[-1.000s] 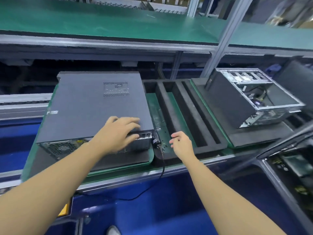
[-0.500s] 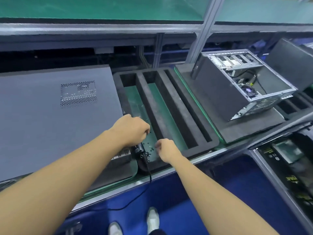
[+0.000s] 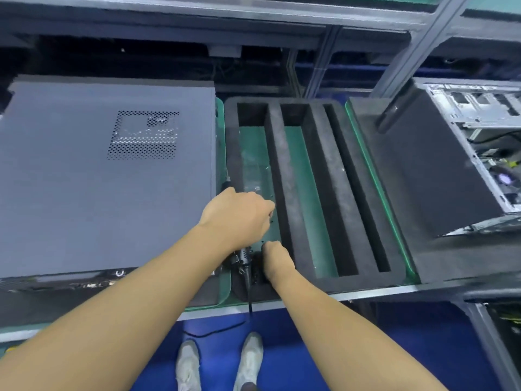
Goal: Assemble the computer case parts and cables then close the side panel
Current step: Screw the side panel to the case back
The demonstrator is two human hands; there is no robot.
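Black and corded, the electric screwdriver (image 3: pixel 244 256) lies low in the near left slot of the foam tray (image 3: pixel 284 176), and the left hand (image 3: pixel 239 215) is closed over its body with the fingers curled round it and the knuckles up, so only the tool's rear end shows below the wrist. Its cable (image 3: pixel 249 294) runs from that end over the front rail (image 3: pixel 366 292) and down toward the blue floor (image 3: pixel 366 348). Just beside the tool, the right hand (image 3: pixel 275 256) reaches into the same slot with its fingers bent downward; the fingertips are hidden, so I cannot tell whether they pinch anything. A few small dark screws (image 3: pixel 272 221) lie scattered on the green bottom of the slot between the two hands. The tray's other slots run away from the person, divided by black foam ribs. Left of the tray, touching the left wrist's side, the computer case (image 3: pixel 70 282) lies flat with its grey side panel (image 3: pixel 84 193) on top and closed, a perforated vent grid (image 3: pixel 143 135) toward its far right part. To the right, well apart from both hands, a second case (image 3: pixel 479 131) rests open and tilted on a black foam pad (image 3: pixel 423 249), its metal frame and wiring exposed. Below the rail a pair of light shoes (image 3: pixel 248 359) stands on the floor.
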